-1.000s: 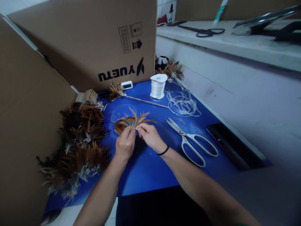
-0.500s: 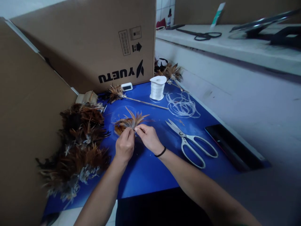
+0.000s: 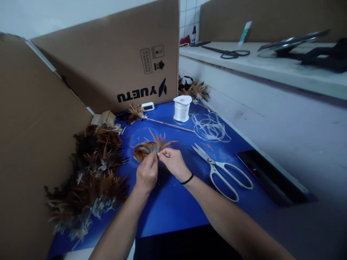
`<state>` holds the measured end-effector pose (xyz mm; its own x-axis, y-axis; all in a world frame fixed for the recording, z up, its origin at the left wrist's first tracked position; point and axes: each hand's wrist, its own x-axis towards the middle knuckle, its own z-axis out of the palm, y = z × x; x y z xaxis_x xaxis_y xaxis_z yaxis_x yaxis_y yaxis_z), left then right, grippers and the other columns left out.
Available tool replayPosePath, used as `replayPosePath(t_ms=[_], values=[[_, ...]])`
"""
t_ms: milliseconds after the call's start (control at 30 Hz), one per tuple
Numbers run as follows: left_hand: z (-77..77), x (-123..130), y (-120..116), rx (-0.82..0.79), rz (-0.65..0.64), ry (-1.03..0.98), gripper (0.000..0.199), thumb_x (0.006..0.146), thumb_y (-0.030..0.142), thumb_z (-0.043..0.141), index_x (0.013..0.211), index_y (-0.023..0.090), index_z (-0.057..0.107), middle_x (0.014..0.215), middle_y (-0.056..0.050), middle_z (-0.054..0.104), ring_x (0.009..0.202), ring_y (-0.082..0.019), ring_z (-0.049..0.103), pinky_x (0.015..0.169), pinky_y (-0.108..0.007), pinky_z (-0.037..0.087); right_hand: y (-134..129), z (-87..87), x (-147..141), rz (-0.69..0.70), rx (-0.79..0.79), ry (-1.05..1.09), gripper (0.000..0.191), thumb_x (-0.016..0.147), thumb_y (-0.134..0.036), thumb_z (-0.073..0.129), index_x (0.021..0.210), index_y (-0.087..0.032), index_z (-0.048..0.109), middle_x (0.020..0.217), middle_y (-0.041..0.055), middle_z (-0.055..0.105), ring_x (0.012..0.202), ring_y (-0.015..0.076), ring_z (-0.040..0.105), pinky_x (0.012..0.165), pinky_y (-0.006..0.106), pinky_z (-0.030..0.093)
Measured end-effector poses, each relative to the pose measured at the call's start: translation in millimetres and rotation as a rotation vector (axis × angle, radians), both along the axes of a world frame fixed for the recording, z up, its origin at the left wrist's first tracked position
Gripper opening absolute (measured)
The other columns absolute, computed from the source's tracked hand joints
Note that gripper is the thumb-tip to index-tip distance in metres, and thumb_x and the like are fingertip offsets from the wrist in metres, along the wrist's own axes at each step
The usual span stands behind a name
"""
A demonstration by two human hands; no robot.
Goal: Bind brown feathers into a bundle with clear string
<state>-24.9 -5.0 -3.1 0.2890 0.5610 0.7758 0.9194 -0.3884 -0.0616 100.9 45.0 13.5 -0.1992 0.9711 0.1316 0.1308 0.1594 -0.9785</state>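
Feather bundle: left hand pinching its base; right hand with fingertips pressed together beside that base, contents unclear. Advisable: firm, steady left grip.

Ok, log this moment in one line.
left hand: holding feather bunch | right hand: pinched at its base | scissors: lying on blue table | spool: upright beyond bunch

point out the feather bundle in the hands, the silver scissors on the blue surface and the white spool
feather bundle (image 3: 150,147): head view, on its fanned-out feathers
silver scissors (image 3: 209,160): head view, at the pivot between blades and handles
white spool (image 3: 181,111): head view, on its wound middle
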Motion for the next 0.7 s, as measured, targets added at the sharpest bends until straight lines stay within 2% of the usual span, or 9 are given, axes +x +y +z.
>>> replayPosePath(t_ms=[200, 333, 700], values=[[6.7, 5, 0, 0.004, -0.042, -0.014, 0.031, 0.085, 0.009, 0.048, 0.113, 0.013, 0.058, 0.099, -0.014, 0.067, 0.092, -0.022, 0.066, 0.082, -0.032, 0.055, 1, -0.6, 2, -0.044, -0.050, -0.027, 0.013, 0.065, -0.028, 0.058, 0.060, -0.016, 0.060, 0.057, 0.0002, 0.061, 0.054, 0.0120, 0.053, 0.054, 0.023, 0.040], [11.3, 6, -3, 0.055, -0.055, -0.028, 0.033, 0.081, 0.009, 0.052, 0.112, 0.012, 0.060, 0.099, -0.015, 0.067, 0.092, -0.021, 0.066, 0.083, -0.031, 0.055, 3, -0.5, 4, -0.018, -0.042, -0.008, 0.013, 0.065, -0.027, 0.056, 0.060, -0.016, 0.060, 0.056, -0.0007, 0.060, 0.053, 0.0114, 0.051, 0.053, 0.022, 0.039], [9.1, -5, -4, -0.018, -0.038, -0.087, 0.029, 0.081, 0.006, 0.050, 0.106, 0.013, 0.063, 0.102, -0.013, 0.067, 0.095, -0.019, 0.064, 0.085, -0.028, 0.053, 0, 11.0, 8, -0.005, -0.038, 0.000, 0.013, 0.064, -0.027, 0.057, 0.058, -0.016, 0.058, 0.055, -0.0012, 0.057, 0.053, 0.0106, 0.049, 0.053, 0.023, 0.038]])
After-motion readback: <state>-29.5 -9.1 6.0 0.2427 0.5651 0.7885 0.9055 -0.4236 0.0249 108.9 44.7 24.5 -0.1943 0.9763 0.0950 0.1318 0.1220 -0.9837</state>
